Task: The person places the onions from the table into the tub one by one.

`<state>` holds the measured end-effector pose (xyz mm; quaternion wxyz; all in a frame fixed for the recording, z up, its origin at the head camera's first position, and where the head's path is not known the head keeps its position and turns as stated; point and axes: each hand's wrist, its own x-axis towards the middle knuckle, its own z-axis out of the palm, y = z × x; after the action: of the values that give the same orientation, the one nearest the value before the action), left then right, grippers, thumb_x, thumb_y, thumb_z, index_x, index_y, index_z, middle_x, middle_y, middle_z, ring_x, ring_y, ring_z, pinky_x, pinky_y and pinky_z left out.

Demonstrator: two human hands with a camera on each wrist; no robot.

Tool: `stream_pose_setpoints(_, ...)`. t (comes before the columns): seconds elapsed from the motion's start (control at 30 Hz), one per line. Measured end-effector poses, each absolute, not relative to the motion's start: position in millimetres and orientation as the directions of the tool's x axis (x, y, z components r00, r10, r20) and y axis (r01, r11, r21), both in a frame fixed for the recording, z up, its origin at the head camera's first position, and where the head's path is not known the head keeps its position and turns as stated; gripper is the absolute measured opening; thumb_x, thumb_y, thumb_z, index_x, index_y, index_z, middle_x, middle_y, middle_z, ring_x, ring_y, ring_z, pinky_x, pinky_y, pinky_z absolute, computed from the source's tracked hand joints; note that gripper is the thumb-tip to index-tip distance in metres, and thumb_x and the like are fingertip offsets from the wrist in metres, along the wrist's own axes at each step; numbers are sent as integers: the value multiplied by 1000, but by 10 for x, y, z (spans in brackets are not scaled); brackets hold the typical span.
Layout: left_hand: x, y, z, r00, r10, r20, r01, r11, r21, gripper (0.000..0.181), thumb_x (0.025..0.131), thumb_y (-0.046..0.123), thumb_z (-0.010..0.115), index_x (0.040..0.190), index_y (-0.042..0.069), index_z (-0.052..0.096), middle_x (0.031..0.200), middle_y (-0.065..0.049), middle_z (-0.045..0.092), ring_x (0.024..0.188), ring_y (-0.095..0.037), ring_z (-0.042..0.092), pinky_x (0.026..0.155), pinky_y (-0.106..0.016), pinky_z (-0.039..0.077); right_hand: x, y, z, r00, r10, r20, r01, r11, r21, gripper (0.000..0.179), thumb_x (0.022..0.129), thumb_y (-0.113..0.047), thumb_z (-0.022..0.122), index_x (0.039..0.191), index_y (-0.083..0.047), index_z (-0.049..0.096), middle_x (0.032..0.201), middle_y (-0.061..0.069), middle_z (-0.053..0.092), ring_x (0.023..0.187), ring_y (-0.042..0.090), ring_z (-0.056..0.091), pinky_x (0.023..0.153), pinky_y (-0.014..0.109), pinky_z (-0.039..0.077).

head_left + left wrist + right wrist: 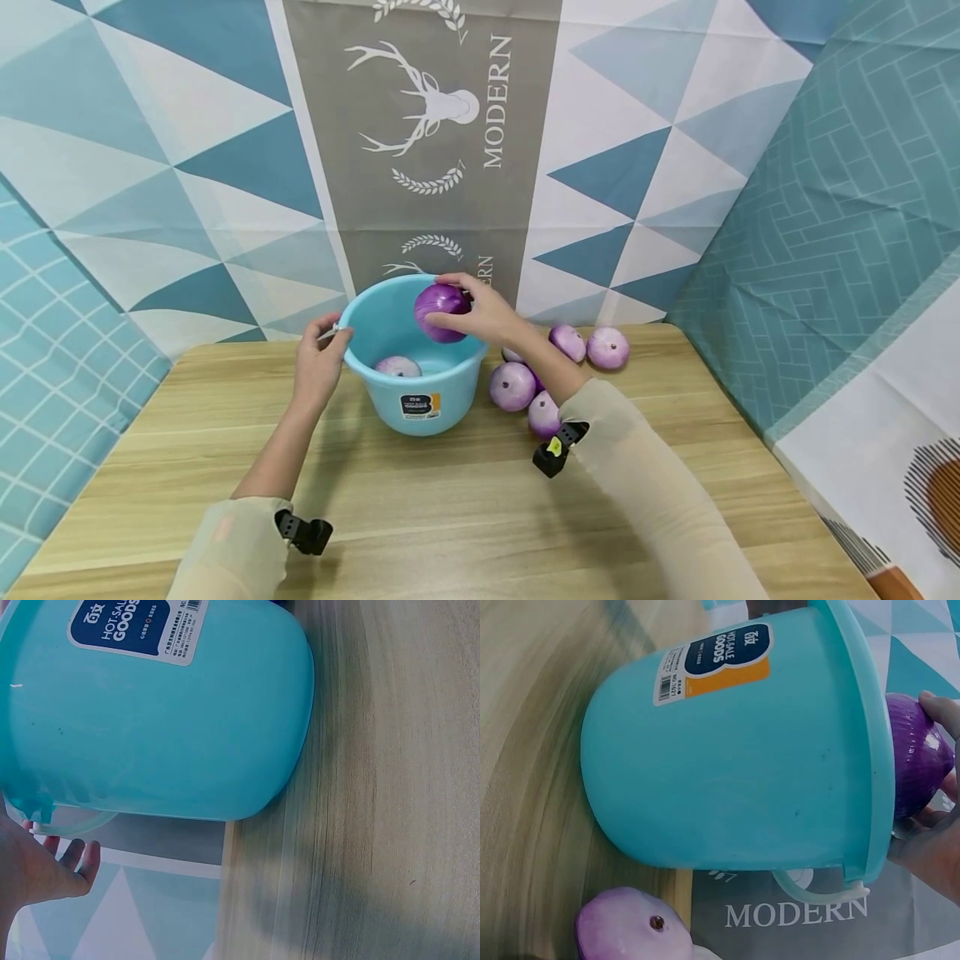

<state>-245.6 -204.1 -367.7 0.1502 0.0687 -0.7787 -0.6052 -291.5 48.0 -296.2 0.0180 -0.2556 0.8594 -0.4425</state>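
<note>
Grasping one glossy dark-purple round onion, the right hand holds it over the mouth of the single light-blue round plastic bucket, toward the right side of the opening. Its thumb lies across the near face of the onion and its fingers curve over the top; the palm faces left.

One paler purple-and-white onion shows low inside the bucket. At least six more onions cluster on the wood-grain tabletop to the bucket's right: four show fairly plainly, and two are partly covered, so the exact count cannot be told.

The left hand grips the bucket's left rim, thumb on the near side, fingers bent, close to where the pale curved handle joins. Both forearms, in two beige sleeves, reach forward, the right one slanting leftward above the cluster. Two small black devices are strapped on, one per arm.
</note>
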Motion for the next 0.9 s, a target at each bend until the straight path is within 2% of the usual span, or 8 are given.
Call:
stream_pose_setpoints(0.4, -2471, -2043, -3692, -944, -291, 156, 83, 246, 966, 49, 94, 32, 48, 138, 10, 41, 145, -8, 37, 127, -24, 45, 81, -17, 42, -2918, 351, -3012, -854, -479, 203, -443, 464, -767, 64, 78, -42, 72, 134, -24, 47, 132, 1, 51, 116, 18, 53, 96, 37, 47)
stream_pose_setpoints(0.9, -2451, -2035, -3667, -942, -296, 159, 81, 257, 963, 50, 94, 33, 49, 137, 8, 42, 144, -9, 38, 126, -25, 46, 83, -20, 42, -2975, 244, -3063, -836, -494, 239, -488, 472, -734, 61, 79, -40, 73, 131, -21, 50, 132, -1, 53, 116, 15, 52, 98, 32, 45)
